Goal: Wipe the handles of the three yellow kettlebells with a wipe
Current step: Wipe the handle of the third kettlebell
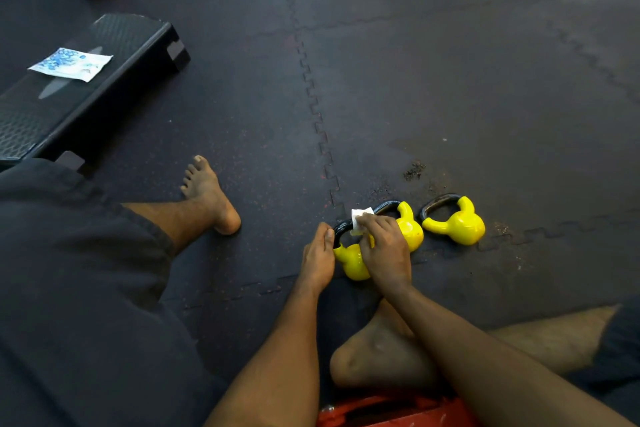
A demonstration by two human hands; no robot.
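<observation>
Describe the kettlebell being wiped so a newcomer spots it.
On the dark floor mat, by its jigsaw seam, three yellow kettlebells lie in a row. It is the leftmost kettlebell, the only one with hands on it: the left hand holds it, the right hand presses a white wipe on its black handle.

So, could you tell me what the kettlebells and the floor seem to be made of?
Kettlebells: probably metal under a glossy yellow coating, given the highlights; handles dark. Floor: likely matte rubber or foam tiles, judging by interlocking seams.

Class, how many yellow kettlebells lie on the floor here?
3, in a row: left kettlebell gripped by the left hand, middle kettlebell behind the right hand, right kettlebell untouched.
</observation>
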